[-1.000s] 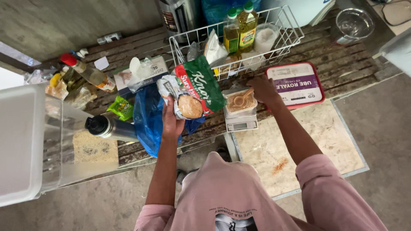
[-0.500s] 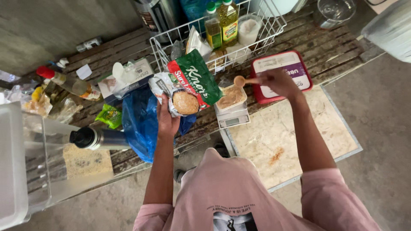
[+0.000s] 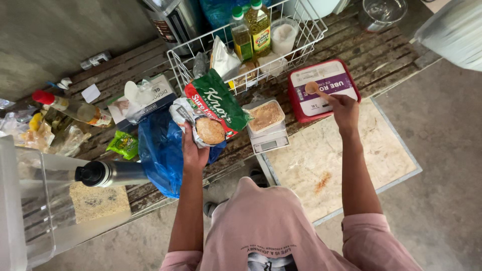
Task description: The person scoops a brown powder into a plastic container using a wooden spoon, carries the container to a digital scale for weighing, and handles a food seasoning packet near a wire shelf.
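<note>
Green foil pouch (image 3: 217, 104), tilted, is clutched in the left hand (image 3: 193, 150), fingers wrapped around its lower end. At its three o'clock, a tub of brown powder (image 3: 265, 116) sits on a small scale (image 3: 269, 141). The right hand (image 3: 345, 108) pinches a wooden spoon (image 3: 315, 90) over the red-rimmed container (image 3: 321, 90); bare marble slab (image 3: 346, 165) lies at five o'clock.

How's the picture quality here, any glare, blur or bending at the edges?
Head view: soft, even daylight with faint shadows; wide-angle bending at the edges; the green and red food packet in the left hand is sharp; mild glare on the white plastic bin, bottom left.
</note>
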